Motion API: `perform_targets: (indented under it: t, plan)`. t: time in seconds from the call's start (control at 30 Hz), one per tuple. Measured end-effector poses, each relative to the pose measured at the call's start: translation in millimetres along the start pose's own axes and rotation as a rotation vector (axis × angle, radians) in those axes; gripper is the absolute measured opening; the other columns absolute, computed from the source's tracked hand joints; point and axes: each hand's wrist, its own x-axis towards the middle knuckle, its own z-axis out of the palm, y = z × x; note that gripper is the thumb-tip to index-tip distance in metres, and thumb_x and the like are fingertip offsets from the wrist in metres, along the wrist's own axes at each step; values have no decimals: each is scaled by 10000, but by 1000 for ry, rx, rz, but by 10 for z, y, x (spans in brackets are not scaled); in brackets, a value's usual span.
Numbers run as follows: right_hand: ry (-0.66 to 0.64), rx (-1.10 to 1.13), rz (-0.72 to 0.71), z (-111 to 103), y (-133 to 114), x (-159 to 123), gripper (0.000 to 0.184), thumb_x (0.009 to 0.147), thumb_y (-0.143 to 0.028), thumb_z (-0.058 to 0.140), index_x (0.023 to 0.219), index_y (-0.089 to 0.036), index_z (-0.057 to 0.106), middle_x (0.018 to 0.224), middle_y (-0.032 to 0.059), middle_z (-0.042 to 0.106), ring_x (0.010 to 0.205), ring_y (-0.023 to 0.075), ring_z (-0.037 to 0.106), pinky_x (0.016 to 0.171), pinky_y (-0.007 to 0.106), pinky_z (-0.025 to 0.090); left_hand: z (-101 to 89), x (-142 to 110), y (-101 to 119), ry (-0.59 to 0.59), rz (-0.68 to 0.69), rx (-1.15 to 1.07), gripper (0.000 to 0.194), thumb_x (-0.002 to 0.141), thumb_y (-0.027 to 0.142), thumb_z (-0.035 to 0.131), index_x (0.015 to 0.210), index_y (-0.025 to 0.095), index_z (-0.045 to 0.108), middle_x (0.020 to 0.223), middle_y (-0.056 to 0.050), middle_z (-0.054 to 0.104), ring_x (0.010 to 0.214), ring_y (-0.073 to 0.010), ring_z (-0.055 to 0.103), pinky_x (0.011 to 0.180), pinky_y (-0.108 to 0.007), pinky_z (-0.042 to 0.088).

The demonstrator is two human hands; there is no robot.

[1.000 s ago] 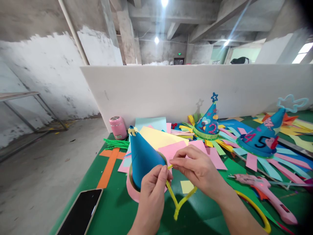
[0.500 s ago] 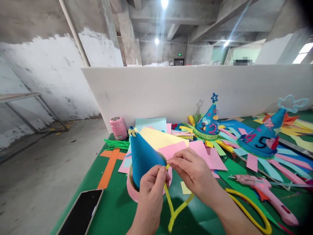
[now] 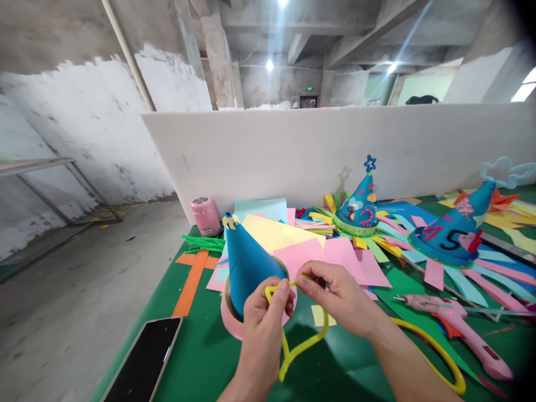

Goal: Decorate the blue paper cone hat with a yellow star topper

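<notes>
Between my hands is a yellow pipe cleaner [image 3: 305, 347], bent into a closed-looking loop with a short twisted tail at the bottom. My left hand [image 3: 266, 324] pinches it near a sharp corner by the thumb. My right hand [image 3: 335, 293] pinches the upper part, fingers closed around it. Just behind my left hand a plain blue paper cone hat [image 3: 249, 265] leans inside a pink paper ring [image 3: 231, 321], its tip trimmed with pale yellow paper. A long yellow curved strand [image 3: 439, 346] passes by my right forearm.
A pink glue gun [image 3: 452, 312] lies at the right. Two decorated cone hats, one starred [image 3: 358, 206] and one numbered [image 3: 454, 229], stand behind. At the left are a phone [image 3: 142, 360], orange strips [image 3: 191, 282], green pipe cleaners [image 3: 204, 243] and a pink jar [image 3: 206, 216].
The yellow pipe cleaner has gained a sharp corner at my left thumb, and its loop has turned, the tail shifting left. My right hand has moved slightly right. The view has shifted a little.
</notes>
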Motion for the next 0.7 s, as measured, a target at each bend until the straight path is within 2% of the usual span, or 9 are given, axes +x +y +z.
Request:
perform_targets:
  t: [0.1,0.27,0.5,0.7]
  plan:
    - [-25,117,37,2,29,5,239,858,-355,437,691,-186,461,621,-44,393,557,93,340,482,216,295,-3,-19,-3,-2,8,-11,235,736,304,583,566,153,520,535,21,471,533,-89,405,510,-202,340]
    - [14,185,27,9,65,14,214,843,-327,468,692,-175,477,637,-33,407,574,97,343,502,227,294,-14,-3,-4,-39,-1,27,246,732,286,573,534,154,509,511,24,441,524,-95,392,503,-211,327]
    - [42,123,5,10,44,17,177,829,-257,483,673,-172,486,611,-34,437,558,94,371,490,212,311,-2,25,26,-108,-53,168,272,729,244,520,479,166,446,490,25,399,518,-101,354,498,-223,301]
    - [5,71,-19,33,16,23,143,816,-187,489,674,-168,497,596,-43,464,536,79,407,477,185,316,2,20,33,-196,-100,258,226,728,224,483,511,164,456,498,33,372,514,-95,318,488,-219,277]
